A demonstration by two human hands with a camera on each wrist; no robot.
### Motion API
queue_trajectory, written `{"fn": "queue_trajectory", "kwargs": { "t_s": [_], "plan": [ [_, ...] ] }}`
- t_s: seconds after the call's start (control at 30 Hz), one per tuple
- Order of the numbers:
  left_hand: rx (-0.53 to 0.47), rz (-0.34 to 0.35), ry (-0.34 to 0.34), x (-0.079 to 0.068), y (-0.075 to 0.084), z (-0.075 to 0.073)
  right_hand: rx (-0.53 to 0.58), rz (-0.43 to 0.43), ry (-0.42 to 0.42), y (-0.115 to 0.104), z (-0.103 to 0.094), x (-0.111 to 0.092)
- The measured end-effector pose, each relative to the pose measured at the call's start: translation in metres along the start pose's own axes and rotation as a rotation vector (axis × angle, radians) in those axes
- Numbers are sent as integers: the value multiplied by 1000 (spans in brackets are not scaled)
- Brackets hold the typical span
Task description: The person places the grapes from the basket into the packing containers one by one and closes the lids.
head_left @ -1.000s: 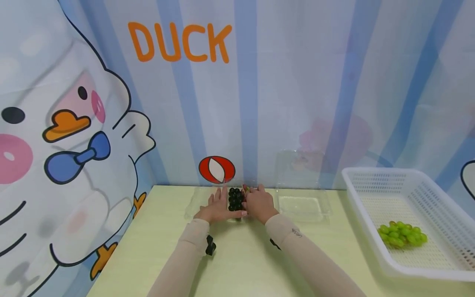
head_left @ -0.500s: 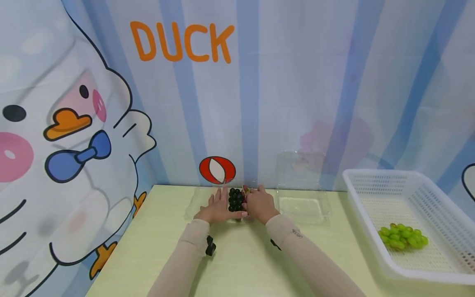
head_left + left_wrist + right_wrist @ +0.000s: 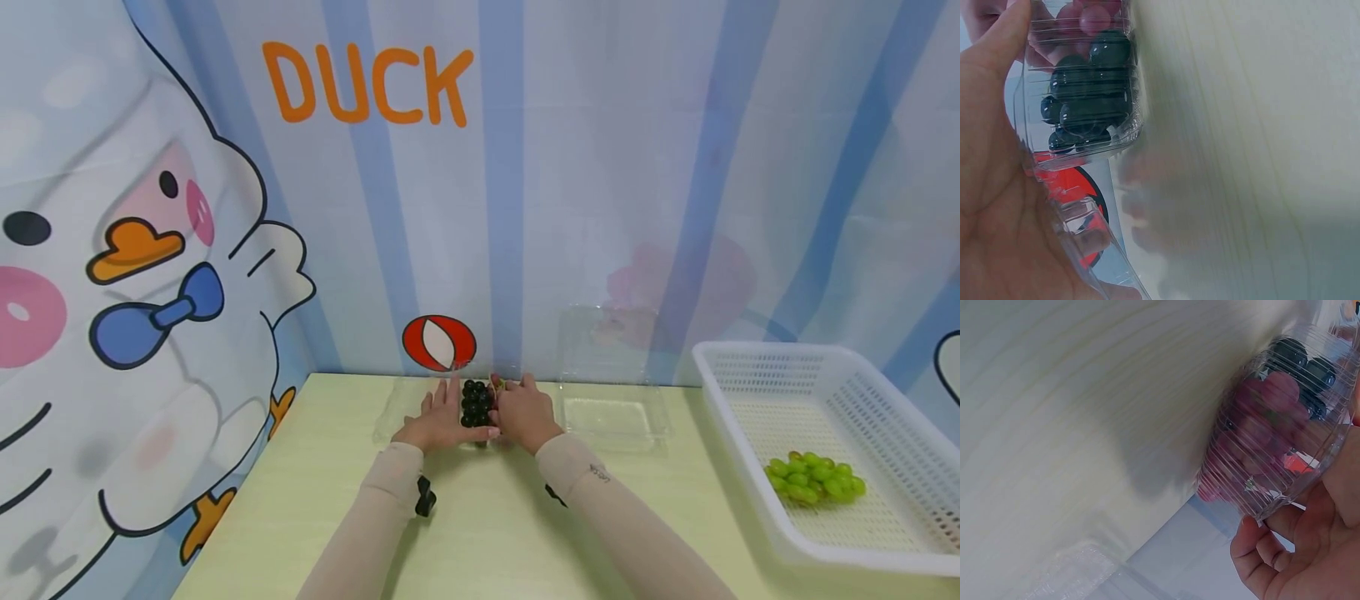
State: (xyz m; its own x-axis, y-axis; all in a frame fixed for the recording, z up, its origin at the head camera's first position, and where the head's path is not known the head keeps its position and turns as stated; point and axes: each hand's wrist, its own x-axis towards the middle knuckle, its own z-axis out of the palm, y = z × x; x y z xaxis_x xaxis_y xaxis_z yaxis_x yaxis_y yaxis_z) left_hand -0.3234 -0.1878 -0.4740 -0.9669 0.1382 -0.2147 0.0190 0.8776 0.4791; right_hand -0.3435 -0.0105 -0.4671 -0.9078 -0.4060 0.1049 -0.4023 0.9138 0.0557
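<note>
Between my hands at the table's back edge stands a clear plastic clamshell box (image 3: 1125, 134). Black grapes (image 3: 477, 403) fill its left part, and red grapes (image 3: 1272, 419) show in the right part. My left hand (image 3: 437, 423) lies along the box's left side, fingers straight and spread, thumb stretched across the near side. In the left wrist view the clear lid (image 3: 1094, 250) runs beside the palm. My right hand (image 3: 525, 413) grips the box's right end, its curled fingers at the far corner; from the head it hides most of the red grapes.
A second clear clamshell box (image 3: 611, 417) stands open on the right, its lid raised against the striped curtain (image 3: 592, 167). Farther right, a white plastic basket (image 3: 738, 467) holds a bunch of green grapes (image 3: 813, 477). The pale table (image 3: 480, 525) ends at the curtain.
</note>
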Motion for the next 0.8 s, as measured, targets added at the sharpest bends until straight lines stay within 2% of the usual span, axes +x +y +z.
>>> {"fn": "queue_trajectory", "kwargs": {
  "t_s": [0.37,0.8],
  "plan": [
    [2,2,3,0,0,1,43,26,6,0,1,0],
    [8,9,-5,-1,-1,1,5,21,17,-2,1,-3]
  ]
}}
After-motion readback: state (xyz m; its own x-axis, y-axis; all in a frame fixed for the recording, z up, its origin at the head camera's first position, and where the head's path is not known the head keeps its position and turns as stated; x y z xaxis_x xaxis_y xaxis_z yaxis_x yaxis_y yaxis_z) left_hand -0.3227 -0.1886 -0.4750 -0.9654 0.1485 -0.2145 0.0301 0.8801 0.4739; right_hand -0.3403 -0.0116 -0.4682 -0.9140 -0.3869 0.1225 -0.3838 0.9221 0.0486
